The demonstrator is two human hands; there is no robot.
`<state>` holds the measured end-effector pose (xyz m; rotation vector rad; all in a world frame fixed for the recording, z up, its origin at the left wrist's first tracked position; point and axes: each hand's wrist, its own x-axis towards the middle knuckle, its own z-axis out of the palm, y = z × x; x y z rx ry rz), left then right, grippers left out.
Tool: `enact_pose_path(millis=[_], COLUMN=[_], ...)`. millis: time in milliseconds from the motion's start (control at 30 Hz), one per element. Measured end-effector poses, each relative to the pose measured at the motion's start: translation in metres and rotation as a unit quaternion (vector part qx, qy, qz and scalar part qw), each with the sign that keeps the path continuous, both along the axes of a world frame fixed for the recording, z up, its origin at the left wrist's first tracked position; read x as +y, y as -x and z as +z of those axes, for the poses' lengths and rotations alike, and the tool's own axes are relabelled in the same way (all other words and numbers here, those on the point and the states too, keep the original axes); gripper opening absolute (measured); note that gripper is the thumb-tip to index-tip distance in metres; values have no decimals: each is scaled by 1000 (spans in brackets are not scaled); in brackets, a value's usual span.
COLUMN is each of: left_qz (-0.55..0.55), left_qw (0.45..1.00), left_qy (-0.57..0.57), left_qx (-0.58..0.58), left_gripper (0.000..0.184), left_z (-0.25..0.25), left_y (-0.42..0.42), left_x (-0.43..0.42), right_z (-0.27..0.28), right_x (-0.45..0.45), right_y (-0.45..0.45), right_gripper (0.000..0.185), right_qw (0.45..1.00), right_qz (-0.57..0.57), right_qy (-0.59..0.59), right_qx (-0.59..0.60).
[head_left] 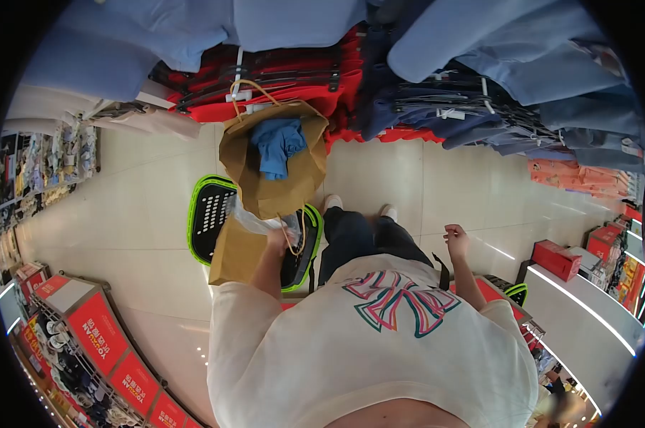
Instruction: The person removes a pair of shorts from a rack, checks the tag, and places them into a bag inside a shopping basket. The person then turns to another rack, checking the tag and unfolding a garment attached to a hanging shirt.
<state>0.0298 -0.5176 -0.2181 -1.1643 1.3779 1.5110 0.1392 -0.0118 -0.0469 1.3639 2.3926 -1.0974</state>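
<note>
My left hand [279, 239] is closed at the edge of a crumpled clear plastic bag [245, 214], with its fingers partly hidden in it. A cord handle [302, 239] of the large brown paper bag [287, 192] loops beside these fingers. The paper bag gapes open, and a bunched blue cloth [278, 143] lies inside it. Under the bags is a black basket with a bright green rim [192, 214]. A second brown paper surface [238, 253] shows by my left forearm. My right hand [456, 242] hangs out to the side, fingers loosely bent, with nothing visible in it.
Racks of red clothes [265, 89], navy clothes [436, 107] and light blue garments [294, 21] stand close ahead. A red-signed display shelf [108, 342] curves along the left. At right is a white counter [579, 307] with a red box [556, 260] on it.
</note>
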Motion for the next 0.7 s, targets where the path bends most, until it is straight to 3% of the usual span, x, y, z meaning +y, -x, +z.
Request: enact_pose_path(millis=[67, 133, 233, 300, 333, 433, 467, 567, 667, 700], left_qz=[-170, -319, -497, -606, -317, -218, -215, -344, -281, -308], left_qw=[982, 934, 807, 716, 930, 903, 909, 886, 889, 880], left_qy=[-2, 78, 248, 261, 184, 367, 355, 301, 352, 353], left_qx=[78, 139, 199, 229, -3, 50, 38, 77, 87, 83], left_gripper=[15, 17, 21, 24, 28, 33, 38, 43, 48, 48], left_z=[-7, -51, -115, -144, -158, -180, -163, -183, -113, -99], left_y=[-19, -46, -65, -59, -61, -73, -64, -65, -59, -53], left_x=[6, 11, 15, 22, 39, 65, 70, 58, 95, 108], right_z=[10, 14, 0, -12, -17, -34, -37, -36, -35, -36], right_x=[-2, 2, 19, 27, 35, 57, 65, 88, 114, 124], right_y=[12, 19, 14, -2, -10, -54, -66, -103, -124, -129], right_gripper=[16, 17, 17, 16, 15, 16, 16, 17, 17, 17], right_qw=[1000, 998, 993, 994, 994, 996, 998, 999, 998, 998], right_qz=[2, 24, 53, 37, 30, 33, 14, -32, -55, -53], right_qy=[13, 21, 20, 9, 1, -24, -23, -17, -9, -3], right_qx=[18, 48, 101, 103, 105, 80, 65, 23, 14, 12])
